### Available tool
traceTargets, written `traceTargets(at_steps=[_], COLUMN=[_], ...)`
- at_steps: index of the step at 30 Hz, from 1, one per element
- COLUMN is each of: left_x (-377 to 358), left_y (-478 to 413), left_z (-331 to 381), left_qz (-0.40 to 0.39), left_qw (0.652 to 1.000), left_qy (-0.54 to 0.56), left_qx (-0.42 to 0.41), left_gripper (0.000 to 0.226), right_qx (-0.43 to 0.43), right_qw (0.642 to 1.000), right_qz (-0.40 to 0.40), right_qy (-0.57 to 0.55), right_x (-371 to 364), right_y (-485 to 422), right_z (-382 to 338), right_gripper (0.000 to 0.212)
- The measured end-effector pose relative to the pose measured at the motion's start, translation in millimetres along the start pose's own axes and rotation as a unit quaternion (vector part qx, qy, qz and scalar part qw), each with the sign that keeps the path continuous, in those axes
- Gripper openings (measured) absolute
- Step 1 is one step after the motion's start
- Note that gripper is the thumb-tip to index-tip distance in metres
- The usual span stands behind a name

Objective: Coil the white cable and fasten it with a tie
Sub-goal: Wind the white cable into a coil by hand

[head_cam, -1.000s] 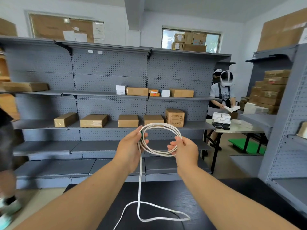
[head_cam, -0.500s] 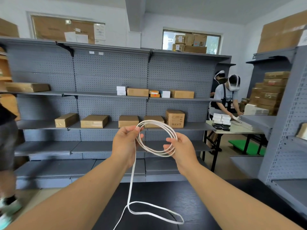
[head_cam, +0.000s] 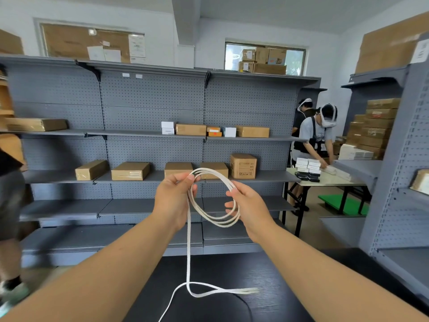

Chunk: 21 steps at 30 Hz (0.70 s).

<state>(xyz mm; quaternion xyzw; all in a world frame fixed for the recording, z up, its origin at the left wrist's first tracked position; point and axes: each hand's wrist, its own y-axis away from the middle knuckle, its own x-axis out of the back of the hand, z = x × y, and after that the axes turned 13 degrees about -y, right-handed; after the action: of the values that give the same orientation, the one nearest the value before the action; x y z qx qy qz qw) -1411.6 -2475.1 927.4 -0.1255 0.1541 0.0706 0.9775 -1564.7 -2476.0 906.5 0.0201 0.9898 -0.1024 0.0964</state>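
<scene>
Grey pegboard shelving [head_cam: 151, 101] covers the wall ahead, with brown cartons [head_cam: 130, 171] on its middle shelves. The black table [head_cam: 267, 287] lies below me. The white cable [head_cam: 218, 220] is held up above the table, wound in several loops. Its free length hangs from the coil's left side and lies on the table in a loose bend. My left hand [head_cam: 173, 198] pinches the loops at top left. My right hand [head_cam: 249, 205] grips the coil's right side, fingers curled round the strands.
</scene>
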Motion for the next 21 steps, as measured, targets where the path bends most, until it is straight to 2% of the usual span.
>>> traceTargets(at_steps=[3,6,8,13,17,21], left_x=[-1,-2,-3,-6,-7,-7], left_y=[2,4,5,9,14,17], left_z=[-2,-1,-1,-7,-17,-23], left_qz=[-0.026,-0.041,-0.037,0.001,0.024,0.006], left_qw=[0.996,0.982,0.971,0.950,0.947,0.953], left_qy=[-0.085,-0.177,-0.227,-0.298,-0.301,-0.285], left_qx=[-0.019,-0.044,-0.061,-0.094,-0.106,-0.105], left_gripper=[0.012,0.014,0.014,0.014,0.013,0.008], right_qx=[0.035,0.064,0.070,0.049,0.060,0.069], right_qw=[0.993,0.970,0.960,0.980,0.988,0.991], right_qz=[-0.035,-0.073,-0.085,-0.050,-0.011,0.016], right_qy=[0.104,0.225,0.259,0.188,0.145,0.117], right_x=[-1,-1,-1,-5,-6,-6], right_y=[1,1,1,3,4,3], right_z=[-11,-22,-26,-23,-20,-16], right_gripper=[0.032,0.036,0.034,0.029,0.025,0.025])
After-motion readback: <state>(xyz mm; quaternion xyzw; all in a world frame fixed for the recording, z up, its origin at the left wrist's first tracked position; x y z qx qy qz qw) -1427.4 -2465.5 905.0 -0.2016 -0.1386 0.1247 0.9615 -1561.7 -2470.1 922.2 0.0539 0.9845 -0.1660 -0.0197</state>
